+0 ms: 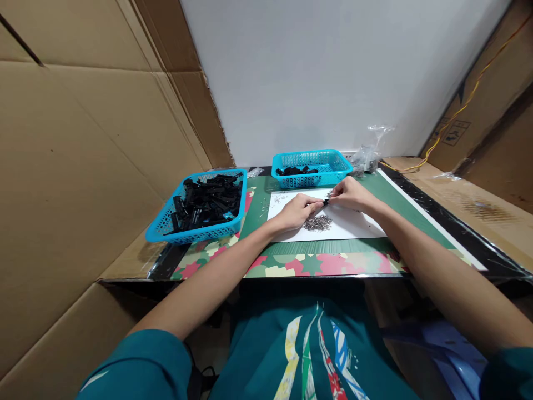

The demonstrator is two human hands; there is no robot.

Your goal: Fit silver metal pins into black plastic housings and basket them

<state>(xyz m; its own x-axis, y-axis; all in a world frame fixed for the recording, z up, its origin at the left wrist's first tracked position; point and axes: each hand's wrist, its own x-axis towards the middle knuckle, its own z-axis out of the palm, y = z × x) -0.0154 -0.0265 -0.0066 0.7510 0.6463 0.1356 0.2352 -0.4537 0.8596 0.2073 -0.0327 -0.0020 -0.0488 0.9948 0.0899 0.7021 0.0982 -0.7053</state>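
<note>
Over a white sheet [358, 225], my left hand [296, 211] is closed with its fingertips gripping a small black plastic part [326, 202]. My right hand [350, 193] meets it from the other side, thumb and fingers pinched at the same part. Whether a tiny metal piece is between the right fingertips is too small to tell. Just below the hands lies a pile of small metal pieces [318, 223], like pins or screws. A few more metal bits [280, 198] are scattered at the sheet's upper left.
A blue basket [152, 233] heaped with black plastic parts [208, 200] stands at the left. Behind the hands is another blue basket [333, 179] with fewer black parts. A clear plastic bag [366, 158] sits beside it. Cardboard [83, 139] walls the left side; a yellow cord [466, 105] hangs right.
</note>
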